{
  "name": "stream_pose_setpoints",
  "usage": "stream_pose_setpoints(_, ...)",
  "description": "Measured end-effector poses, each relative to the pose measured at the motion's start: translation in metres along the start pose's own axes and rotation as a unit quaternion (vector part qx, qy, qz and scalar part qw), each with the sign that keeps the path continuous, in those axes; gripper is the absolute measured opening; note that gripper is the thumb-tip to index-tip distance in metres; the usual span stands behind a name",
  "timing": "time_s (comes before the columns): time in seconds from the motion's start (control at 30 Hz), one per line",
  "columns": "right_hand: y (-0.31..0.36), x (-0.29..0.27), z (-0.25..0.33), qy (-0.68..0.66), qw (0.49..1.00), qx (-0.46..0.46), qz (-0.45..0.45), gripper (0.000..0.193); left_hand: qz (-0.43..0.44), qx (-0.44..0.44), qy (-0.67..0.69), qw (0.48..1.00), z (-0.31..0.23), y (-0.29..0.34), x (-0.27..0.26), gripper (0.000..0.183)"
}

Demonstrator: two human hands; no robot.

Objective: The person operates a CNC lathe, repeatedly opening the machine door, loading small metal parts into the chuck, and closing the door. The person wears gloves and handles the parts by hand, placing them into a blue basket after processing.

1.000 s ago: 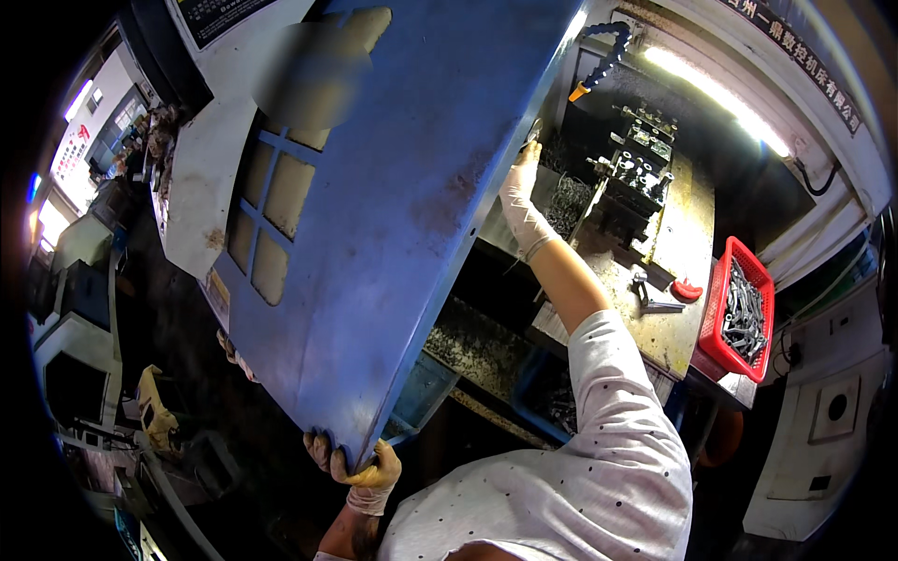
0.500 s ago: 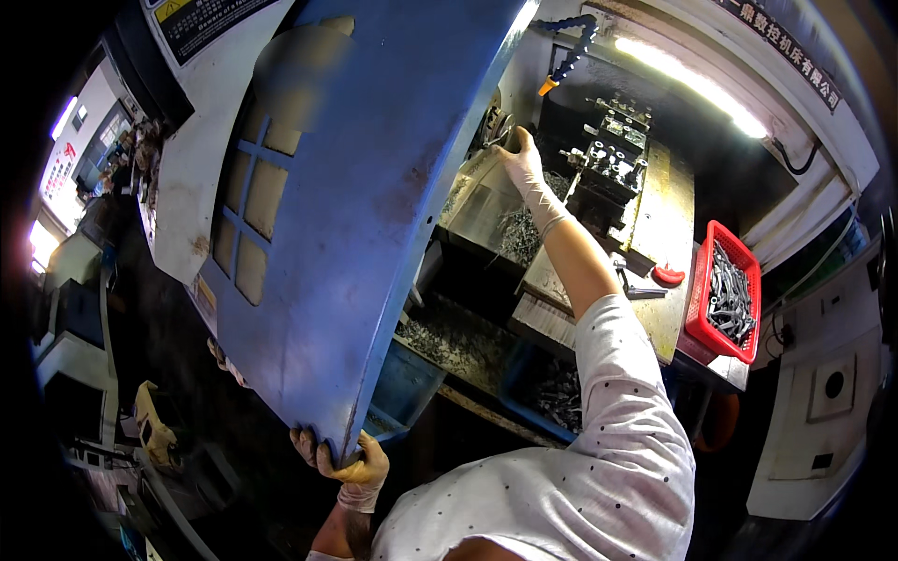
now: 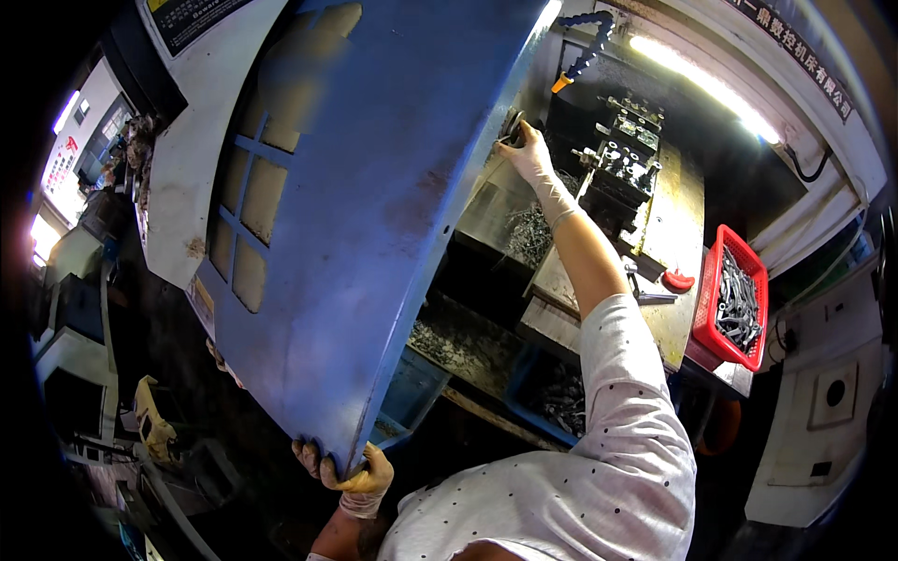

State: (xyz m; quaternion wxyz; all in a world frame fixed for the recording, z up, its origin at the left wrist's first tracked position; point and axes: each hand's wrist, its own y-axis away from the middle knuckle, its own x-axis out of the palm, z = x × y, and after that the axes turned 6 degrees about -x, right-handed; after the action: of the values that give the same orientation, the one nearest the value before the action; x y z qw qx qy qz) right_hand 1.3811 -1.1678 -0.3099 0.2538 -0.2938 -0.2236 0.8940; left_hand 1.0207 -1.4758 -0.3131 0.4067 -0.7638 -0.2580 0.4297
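Note:
The large blue machine door [image 3: 374, 215] stands in front of me, with a latticed window in it. My left hand [image 3: 363, 479], in a stained, light-coloured glove, is closed around its lower corner. My right hand [image 3: 530, 154], also gloved, reaches past the door's edge into the lathe. Its thumb and fingers are bent together at a round metal part [image 3: 512, 123] by the spindle area, partly hidden by the door. Whatever the fingertips hold is too small to tell. Right of this hand sits the tool holder block [image 3: 625, 164] on the machine's slide.
A red basket [image 3: 764, 309] of metal parts stands at the right, near a red-handled tool [image 3: 677, 280]. Blue crates [image 3: 408, 397] sit below the machine bed. Metal shavings [image 3: 530, 234] lie under my right forearm. A jointed coolant hose [image 3: 587, 58] hangs above.
The view has shifted slightly. The door's edge stands a little further right, covering more of the spindle area. My right hand stays by the round metal part; my left hand keeps its grip.

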Motion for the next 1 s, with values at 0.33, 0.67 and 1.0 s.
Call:
stream_pose_setpoints(0.33,0.009,-0.005,0.008,-0.072,0.997,0.033,0.011,0.063,-0.004,-0.003,0.014,1.0,-0.001,-0.001,0.003,0.053)
stream_pose_setpoints(0.67,0.011,0.01,-0.003,-0.324,0.943,0.069,-0.026,0.058,0.002,0.018,0.005,1.0,0.001,0.001,0.001,0.049)
stream_pose_setpoints(1.0,0.024,0.008,0.025,-0.283,0.948,0.14,-0.027,0.042,-0.052,-0.007,0.067,0.996,0.078,-0.072,-0.029,0.037)
